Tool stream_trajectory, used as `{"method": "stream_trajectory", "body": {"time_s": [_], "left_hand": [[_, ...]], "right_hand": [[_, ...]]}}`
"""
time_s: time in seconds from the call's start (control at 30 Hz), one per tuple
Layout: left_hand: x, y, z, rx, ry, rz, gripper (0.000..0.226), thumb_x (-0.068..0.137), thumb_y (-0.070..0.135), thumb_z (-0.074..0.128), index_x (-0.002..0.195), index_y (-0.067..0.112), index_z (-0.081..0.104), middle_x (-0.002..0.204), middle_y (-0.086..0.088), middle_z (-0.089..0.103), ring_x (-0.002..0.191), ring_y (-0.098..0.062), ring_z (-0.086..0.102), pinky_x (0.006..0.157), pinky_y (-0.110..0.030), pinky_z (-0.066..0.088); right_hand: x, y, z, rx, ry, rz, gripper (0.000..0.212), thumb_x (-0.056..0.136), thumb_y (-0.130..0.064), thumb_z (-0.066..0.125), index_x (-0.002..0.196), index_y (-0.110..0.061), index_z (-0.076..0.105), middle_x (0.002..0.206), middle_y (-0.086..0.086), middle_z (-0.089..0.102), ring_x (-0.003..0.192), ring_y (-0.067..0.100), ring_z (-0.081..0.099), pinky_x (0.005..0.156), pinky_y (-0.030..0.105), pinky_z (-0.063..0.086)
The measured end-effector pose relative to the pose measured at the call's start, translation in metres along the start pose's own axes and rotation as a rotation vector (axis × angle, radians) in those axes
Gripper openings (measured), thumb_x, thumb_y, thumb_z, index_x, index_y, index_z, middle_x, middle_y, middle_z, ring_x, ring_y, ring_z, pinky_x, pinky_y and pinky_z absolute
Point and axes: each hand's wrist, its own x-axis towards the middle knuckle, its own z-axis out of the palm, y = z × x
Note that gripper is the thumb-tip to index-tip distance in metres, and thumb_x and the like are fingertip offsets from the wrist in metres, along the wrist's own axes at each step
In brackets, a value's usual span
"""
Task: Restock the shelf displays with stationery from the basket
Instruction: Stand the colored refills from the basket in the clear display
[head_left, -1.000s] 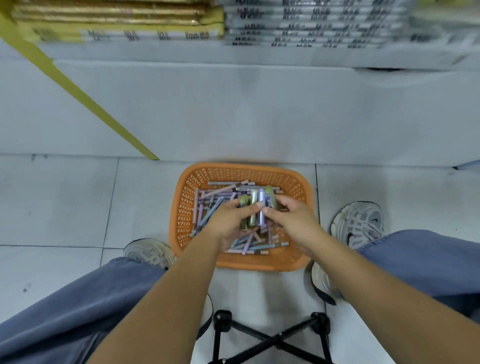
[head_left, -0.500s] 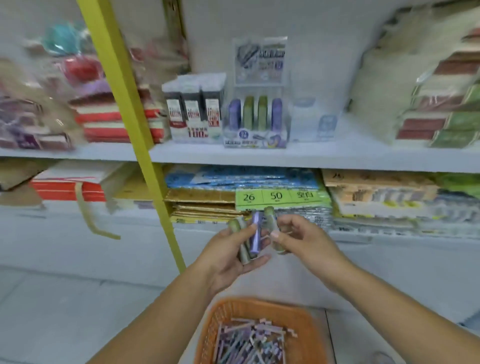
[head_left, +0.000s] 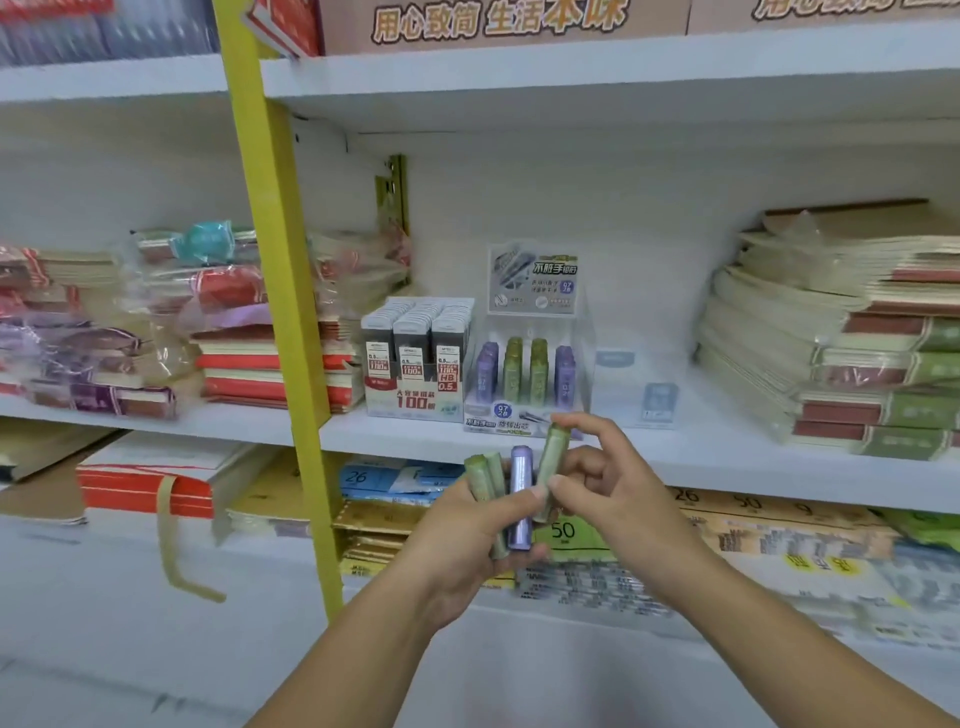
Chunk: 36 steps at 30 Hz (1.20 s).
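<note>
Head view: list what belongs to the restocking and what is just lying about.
Job: left hand, gripping a bundle of green and purple lead tubes; right hand, pinching one green lead tube; clear lead-tube display.
Just there: 0.5 HB lead boxes; notebook stacks; yellow shelf upright.

Plastic, film and paint around the clear display case (head_left: 530, 358).
The case is glossy see-through plastic. In front of it, the purple tube (head_left: 521, 473) has a satin metallic sheen, and the green tube (head_left: 551, 465) looks matt. Left of the case stands a smooth, yellow-painted upright (head_left: 270, 291). To its right, notebooks (head_left: 810, 332) sit in crinkled shiny film. The white shelf board (head_left: 753, 462) beneath is smooth and matt.
</note>
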Motion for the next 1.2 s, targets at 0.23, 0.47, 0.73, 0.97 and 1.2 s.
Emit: {"method": "stream_trajectory", "body": {"time_s": [0.23,0.47,0.73,0.97,1.2], "left_hand": [[0.023,0.016,-0.005,0.099,0.114,0.167,0.028,0.085,0.018,0.077,0.111,0.019,0.068,0.097,-0.004,0.076,0.077,-0.008,0.073,0.065,-0.025,0.058],[0.048,0.042,-0.024,-0.025,0.178,0.305,0.021,0.096,0.026,0.061,0.111,0.011,0.065,0.092,-0.004,0.077,0.089,-0.015,0.075,0.063,-0.029,0.06],[0.059,0.053,-0.044,0.037,0.139,0.363,0.021,0.097,0.026,0.061,0.111,0.011,0.064,0.096,-0.002,0.078,0.09,-0.016,0.075,0.061,-0.026,0.059],[0.058,0.055,-0.053,0.085,0.129,0.367,0.018,0.096,0.025,0.062,0.111,0.016,0.065,0.098,0.002,0.078,0.089,-0.013,0.075,0.06,-0.026,0.059],[0.053,0.051,-0.051,0.068,0.14,0.355,0.021,0.092,0.028,0.068,0.112,0.028,0.063,0.093,0.001,0.078,0.085,-0.011,0.075,0.059,-0.024,0.057]], "right_hand": [[0.035,-0.021,-0.009,-0.048,0.123,-0.069,0.021,0.085,-0.009,0.07,0.099,-0.025,0.066,0.095,0.01,0.067,0.076,0.017,0.07,0.064,0.021,0.056],[0.138,-0.077,-0.045,-0.445,0.238,-0.288,0.03,0.081,-0.006,0.07,0.081,-0.033,0.057,0.085,-0.007,0.064,0.081,0.026,0.067,0.079,0.035,0.054],[0.228,-0.068,-0.037,-0.972,-0.045,-0.176,0.023,0.081,-0.008,0.073,0.1,-0.017,0.061,0.095,0.004,0.064,0.081,0.016,0.061,0.078,0.027,0.051],[0.234,-0.062,-0.036,-1.072,-0.239,-0.033,0.019,0.083,-0.012,0.074,0.094,-0.02,0.061,0.09,-0.001,0.066,0.08,0.011,0.064,0.073,0.022,0.05],[0.229,-0.052,-0.032,-1.131,-0.245,-0.071,0.021,0.082,-0.015,0.075,0.094,-0.021,0.06,0.098,0.0,0.065,0.095,0.018,0.062,0.088,0.038,0.05]]}}
